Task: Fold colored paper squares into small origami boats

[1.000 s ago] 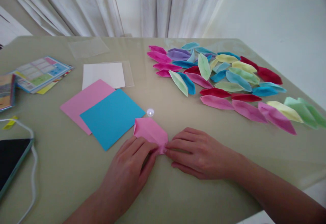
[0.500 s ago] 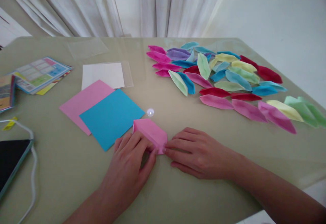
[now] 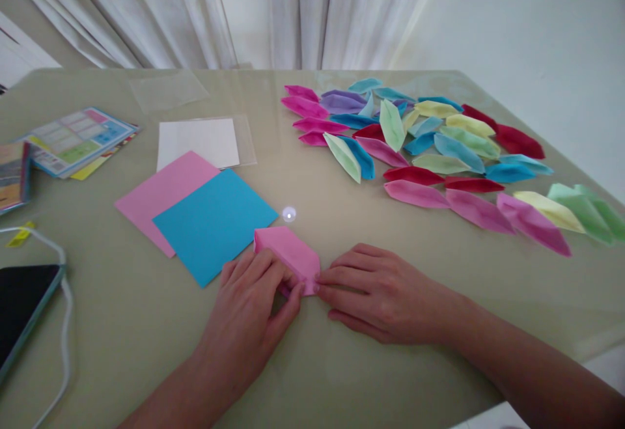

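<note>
A partly folded sheet of pink origami paper [image 3: 291, 247] lies on the table in front of me, its right corners folded in. My left hand [image 3: 256, 308] is closed on its near left side, the thumb and curled fingers pressing near the lower edge and covering part of it. From the right, my right hand [image 3: 378, 295] pinches the paper's right end between thumb and fingertips. Just left of the fold are a flat blue sheet [image 3: 215, 221] and, partly beneath that, a flat pink sheet [image 3: 161, 194].
Several folded paper pieces [image 3: 417, 194] in many colours spread over the right side. White paper in a clear sleeve [image 3: 198, 142] lies behind the flat sheets. Printed cards [image 3: 83, 142], a dark-screened device [image 3: 27, 305] and a white cable [image 3: 66, 325] are at left.
Almost nothing differs. Both hands stay on the pink paper, with the left fingers shifted very slightly; the view has moved a little.
</note>
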`<state>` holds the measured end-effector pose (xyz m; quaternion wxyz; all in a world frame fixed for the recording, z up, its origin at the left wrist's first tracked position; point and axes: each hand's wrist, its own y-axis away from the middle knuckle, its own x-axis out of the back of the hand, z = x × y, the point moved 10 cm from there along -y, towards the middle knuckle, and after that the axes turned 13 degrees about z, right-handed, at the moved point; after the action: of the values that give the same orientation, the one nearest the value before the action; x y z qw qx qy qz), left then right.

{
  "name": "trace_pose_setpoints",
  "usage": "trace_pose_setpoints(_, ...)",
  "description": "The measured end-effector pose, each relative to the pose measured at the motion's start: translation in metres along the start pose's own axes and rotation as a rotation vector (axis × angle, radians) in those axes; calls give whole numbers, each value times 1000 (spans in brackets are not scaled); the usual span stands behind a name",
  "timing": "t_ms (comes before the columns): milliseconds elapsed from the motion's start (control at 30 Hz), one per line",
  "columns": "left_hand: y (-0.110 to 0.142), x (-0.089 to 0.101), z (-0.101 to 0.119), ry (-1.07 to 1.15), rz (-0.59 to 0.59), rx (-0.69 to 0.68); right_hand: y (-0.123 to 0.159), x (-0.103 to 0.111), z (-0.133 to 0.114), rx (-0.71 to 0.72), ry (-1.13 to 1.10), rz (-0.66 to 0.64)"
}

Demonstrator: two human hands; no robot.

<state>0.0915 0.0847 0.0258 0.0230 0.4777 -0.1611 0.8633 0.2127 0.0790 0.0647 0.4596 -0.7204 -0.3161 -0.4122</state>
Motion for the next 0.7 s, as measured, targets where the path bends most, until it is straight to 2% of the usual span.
trace_pose_setpoints(700,-1,0,-1,78,-26,33,0,-1,-2,-7,-17,-15)
